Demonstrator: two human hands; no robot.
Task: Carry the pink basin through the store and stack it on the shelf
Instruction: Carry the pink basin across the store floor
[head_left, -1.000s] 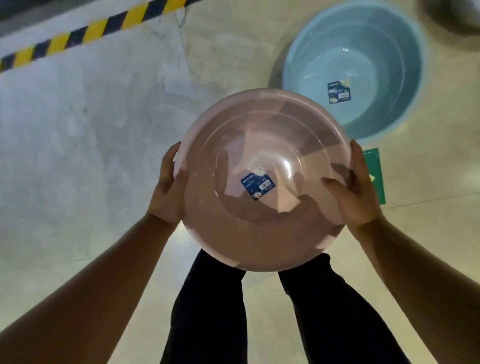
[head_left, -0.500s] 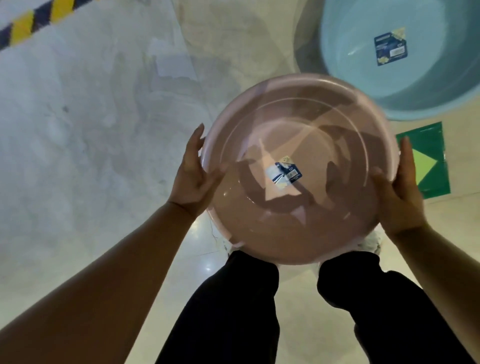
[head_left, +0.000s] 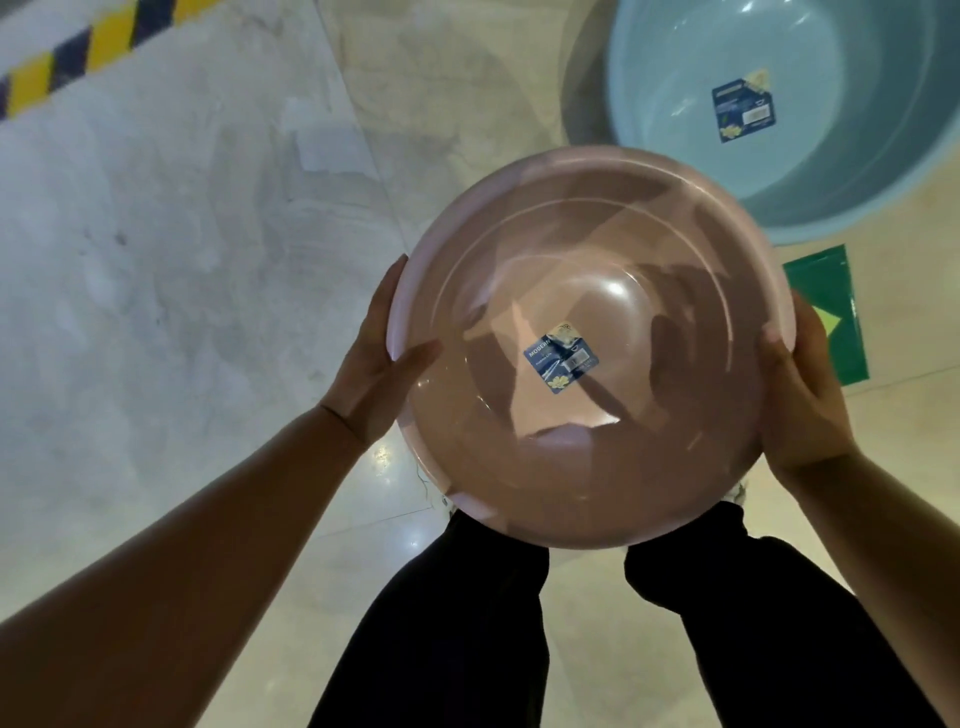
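The pink basin (head_left: 597, 260) is round, with a blue label stuck in its bottom, and is held level above the floor in front of my legs. My left hand (head_left: 376, 364) grips its left rim, thumb inside the bowl. My right hand (head_left: 802, 395) grips the right rim the same way. The basin is empty. No shelf is in view.
A larger blue basin (head_left: 810, 197) with a blue label sits on the floor at the upper right. A green floor sticker (head_left: 836, 322) lies beside my right hand. Yellow-and-black hazard tape (head_left: 78, 67) crosses the floor at the upper left. Pale tiles lie all around.
The basin stays held in both hands. The blue basin and green sticker have slid toward the right edge and the hazard tape has come back into view as I moved.
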